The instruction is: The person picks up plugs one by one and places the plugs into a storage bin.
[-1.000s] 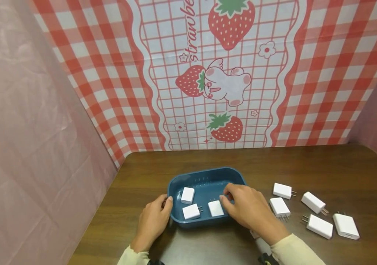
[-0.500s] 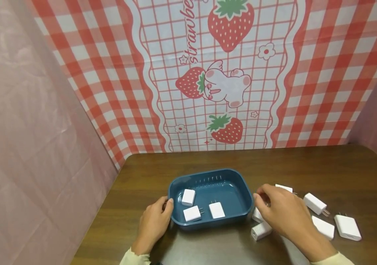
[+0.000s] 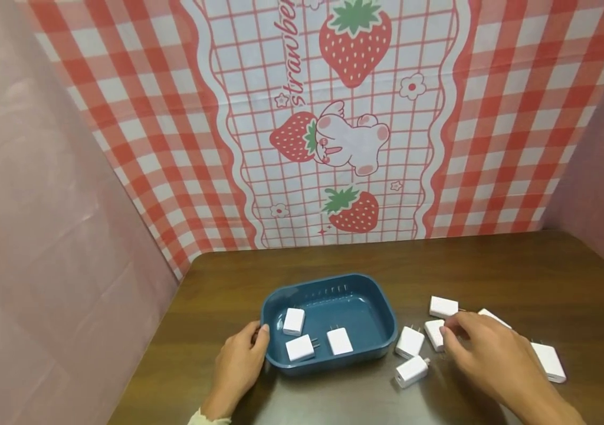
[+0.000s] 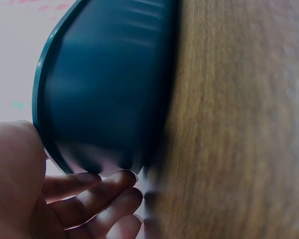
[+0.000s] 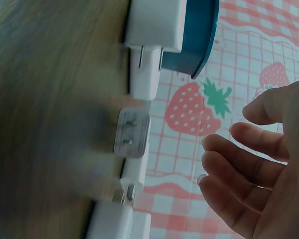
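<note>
A dark blue plastic basket [image 3: 328,365] stands on the wooden table with three white plug chargers inside, one of them a charger [image 3: 340,341] near its front wall. My left hand [image 3: 239,359] holds the basket's left end, thumb at the rim; in the left wrist view the curled fingers [image 4: 109,191] touch the outer wall. My right hand [image 3: 495,354] hovers over the loose chargers at the right, fingers loosely bent around nothing. Beneath its fingertips lies a charger [image 3: 434,335]. The right wrist view shows the palm apart from the chargers [image 5: 132,132]. The hand partly covers some chargers.
Several more white chargers lie to the basket's right, including an upright-pronged charger [image 3: 410,342], a front charger [image 3: 412,371], a back charger [image 3: 443,307] and a far-right charger [image 3: 548,361]. A strawberry-print cloth [image 3: 355,147] hangs behind the table [image 3: 217,277].
My right hand has gone from over the basket to the right, above the loose chargers, its fingers free. The left hand stays at the basket's left end. The head view has shifted slightly.
</note>
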`<action>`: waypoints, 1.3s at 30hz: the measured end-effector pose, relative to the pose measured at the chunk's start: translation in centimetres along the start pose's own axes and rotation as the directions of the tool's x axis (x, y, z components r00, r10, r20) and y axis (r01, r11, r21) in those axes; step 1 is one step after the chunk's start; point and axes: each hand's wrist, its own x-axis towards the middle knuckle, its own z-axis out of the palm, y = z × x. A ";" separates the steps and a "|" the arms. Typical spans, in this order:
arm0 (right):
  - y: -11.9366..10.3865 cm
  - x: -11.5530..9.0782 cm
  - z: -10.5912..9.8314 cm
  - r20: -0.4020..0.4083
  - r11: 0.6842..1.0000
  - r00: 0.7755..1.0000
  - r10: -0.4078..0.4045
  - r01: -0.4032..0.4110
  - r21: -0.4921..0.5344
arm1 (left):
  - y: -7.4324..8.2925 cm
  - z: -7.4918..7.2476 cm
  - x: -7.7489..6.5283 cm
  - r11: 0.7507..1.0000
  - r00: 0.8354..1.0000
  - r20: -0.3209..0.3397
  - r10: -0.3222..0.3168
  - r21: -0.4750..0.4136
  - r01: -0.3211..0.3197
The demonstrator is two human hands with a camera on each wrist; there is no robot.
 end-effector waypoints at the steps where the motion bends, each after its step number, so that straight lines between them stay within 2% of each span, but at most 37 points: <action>1: 0.1 -0.1 0.0 0.000 1.000 1.000 0.003 -0.003 0.001 | -0.1 -0.1 -0.1 1.000 1.000 0.003 -0.005 0.001 0.005; 5: 0.8 -0.7 0.1 0.017 1.000 1.000 0.010 -0.010 0.006 | -0.2 -0.4 -0.5 1.000 1.000 0.013 -0.019 -0.001 0.019; 13: 2.6 -1.7 0.0 -0.051 1.000 0.999 -0.007 0.007 -0.017 | -0.2 -0.4 -0.5 1.000 0.999 0.024 -0.027 0.002 0.027; 21: 4.8 -2.5 -0.8 0.080 0.994 0.991 0.111 -0.110 -0.016 | -0.3 -0.1 -0.4 0.999 0.999 0.024 -0.047 0.004 0.047; 29: 6.6 -3.2 -1.1 0.091 0.995 0.992 0.087 -0.081 -0.061 | -0.1 -0.3 -0.4 1.000 0.999 0.024 -0.027 -0.005 0.028; 35: 8.0 -3.0 -1.6 0.160 0.988 0.978 0.132 -0.116 -0.101 | 0.1 -0.3 -0.3 1.000 1.000 0.026 -0.014 -0.009 0.015; 39: 8.8 -3.1 -1.8 0.164 0.984 0.975 0.153 -0.135 -0.118 | 0.3 -0.3 -0.2 1.000 1.000 0.019 -0.001 -0.012 0.001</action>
